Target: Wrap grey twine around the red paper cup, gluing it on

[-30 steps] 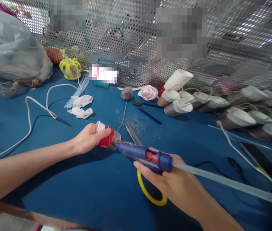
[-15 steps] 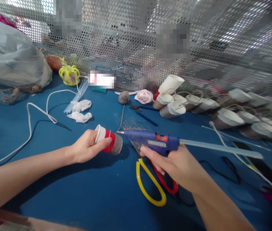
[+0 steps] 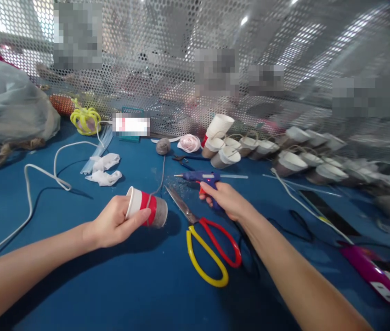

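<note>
Two hands, both full. My left hand (image 3: pixel 112 220) is closed on a paper cup (image 3: pixel 153 208), thumb laid across its red band; whether the fingers end behind the wall or inside the mouth, I can't tell. The cup tips on its side over the blue tabletop (image 3: pixel 112 289), mouth towards my palm, base out to the right, just left of the scissors (image 3: pixel 191 218). Light stuff, this — thin card, I'd judge, stiff enough lengthwise but ready to dent under a hard squeeze, so the hold belongs near the rim, clear of the wrapped end, where glue might be tacky. And the look of it: white at the lip, red round the middle, grey yarn covering the base end, a loose yarn strand (image 3: pixel 162 174) leading off to the yarn ball (image 3: pixel 163 146). My right hand (image 3: pixel 224 197) grips the blue glue gun (image 3: pixel 198 176) by its handle, fingers at the trigger — nozzle pointing left, apart from the cup.
</note>
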`<state>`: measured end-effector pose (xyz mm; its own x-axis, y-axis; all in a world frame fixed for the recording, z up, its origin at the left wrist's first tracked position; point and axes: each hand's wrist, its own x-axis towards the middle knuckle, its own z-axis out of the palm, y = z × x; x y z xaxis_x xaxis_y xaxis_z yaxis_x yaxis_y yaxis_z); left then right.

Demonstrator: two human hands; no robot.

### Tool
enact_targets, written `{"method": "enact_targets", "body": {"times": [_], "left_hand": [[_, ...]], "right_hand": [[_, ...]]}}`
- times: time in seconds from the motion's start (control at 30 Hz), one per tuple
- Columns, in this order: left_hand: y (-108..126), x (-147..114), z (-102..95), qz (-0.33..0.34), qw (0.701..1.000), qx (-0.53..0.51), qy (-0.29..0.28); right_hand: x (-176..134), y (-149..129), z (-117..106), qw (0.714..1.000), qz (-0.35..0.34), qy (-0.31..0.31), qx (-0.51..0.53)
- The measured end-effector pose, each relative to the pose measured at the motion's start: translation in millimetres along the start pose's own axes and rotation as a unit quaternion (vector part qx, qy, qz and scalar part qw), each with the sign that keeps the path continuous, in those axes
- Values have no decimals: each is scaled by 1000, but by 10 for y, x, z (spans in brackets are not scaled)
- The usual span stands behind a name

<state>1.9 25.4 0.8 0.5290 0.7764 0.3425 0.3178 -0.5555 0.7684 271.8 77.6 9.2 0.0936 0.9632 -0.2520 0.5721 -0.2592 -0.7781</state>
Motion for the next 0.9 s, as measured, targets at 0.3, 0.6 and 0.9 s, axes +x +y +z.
{"method": "enact_targets", "body": {"times": [0.3,0.6,0.9], "left_hand": [[16,-1,-14,23,1000,-1,3],[100,4,-20,143,988,55,4],[59,15,-22,34,997,-45,-45]], "right_hand": [[-61,-105,-41,992,-25,58,-113],[-382,-660,452,959,-154,-236,22],[-442,-716,615,929,-197,-221,221]]}}
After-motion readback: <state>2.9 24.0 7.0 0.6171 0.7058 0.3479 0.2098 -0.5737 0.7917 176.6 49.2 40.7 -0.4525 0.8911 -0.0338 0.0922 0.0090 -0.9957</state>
